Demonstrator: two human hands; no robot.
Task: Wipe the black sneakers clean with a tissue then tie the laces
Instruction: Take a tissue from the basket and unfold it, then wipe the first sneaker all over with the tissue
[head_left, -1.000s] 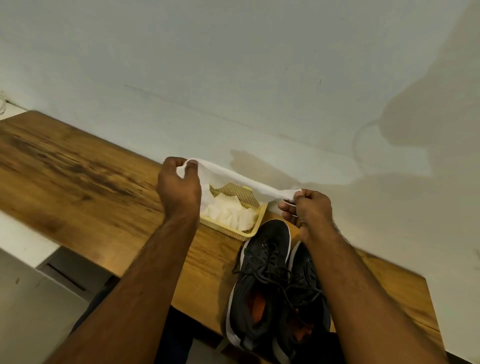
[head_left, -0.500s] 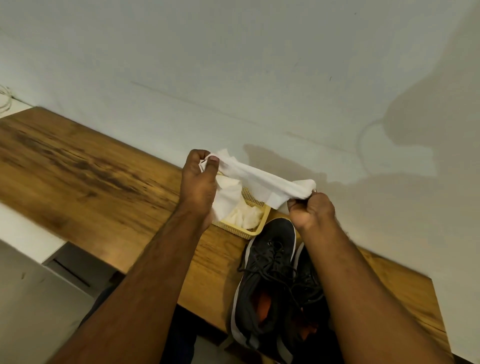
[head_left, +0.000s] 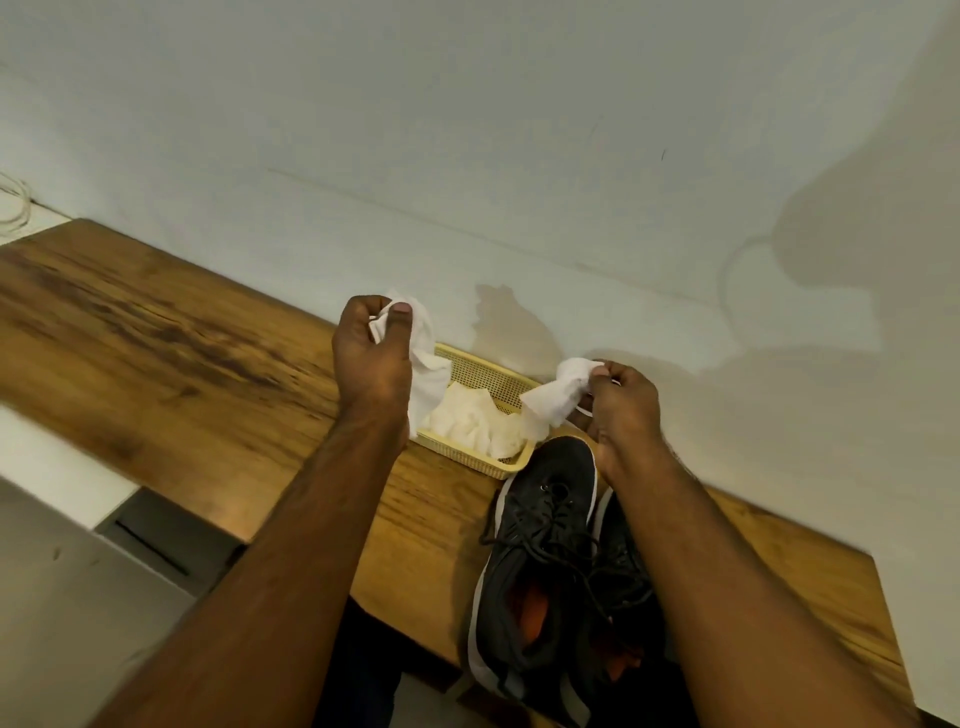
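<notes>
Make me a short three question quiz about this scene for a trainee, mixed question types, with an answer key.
1. True or false: the left hand and right hand each grip a piece of tissue.
2. Where does the yellow basket sit?
A. on the floor
B. on the wooden table beyond the black sneakers
C. inside a sneaker
3. Fill in: the sneakers' laces are ____.

Key: 1 true; 2 B; 3 untied.
</notes>
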